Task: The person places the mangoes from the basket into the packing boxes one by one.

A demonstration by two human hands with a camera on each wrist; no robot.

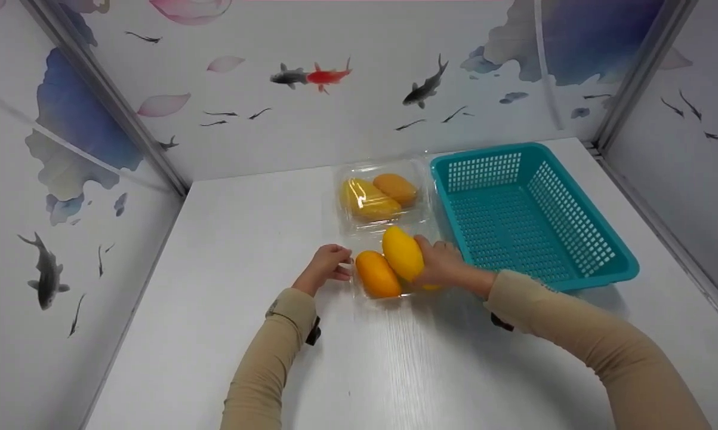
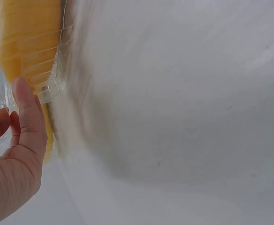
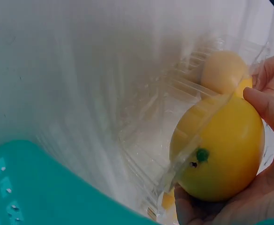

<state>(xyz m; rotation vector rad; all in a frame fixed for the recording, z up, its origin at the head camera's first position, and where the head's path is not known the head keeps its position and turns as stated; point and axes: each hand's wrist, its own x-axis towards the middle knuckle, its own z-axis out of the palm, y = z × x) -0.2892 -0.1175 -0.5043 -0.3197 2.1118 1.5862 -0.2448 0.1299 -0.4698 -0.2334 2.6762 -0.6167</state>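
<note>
My right hand [image 1: 439, 263] grips a yellow mango [image 1: 402, 253], its fingers and thumb wrapped around the sides. In the right wrist view this mango [image 3: 221, 150] shows a green stem spot, and a clear plastic wall overlaps it. Below it is a clear plastic fruit box [image 1: 359, 298], where an orange-yellow mango [image 1: 378, 275] lies at the left. Another yellow fruit is mostly hidden under my right hand. My left hand [image 1: 326, 264] pinches the box's left edge between thumb and fingers, as the box wall [image 2: 48, 93] in the left wrist view shows.
Behind the near box stands another clear plastic box [image 1: 350, 224] with yellow fruit [image 1: 364, 200] and an orange one [image 1: 396, 189] inside. To the right is a teal perforated basket [image 1: 597, 239]. Printed panels [image 1: 347, 131] border the white table [image 1: 245, 227].
</note>
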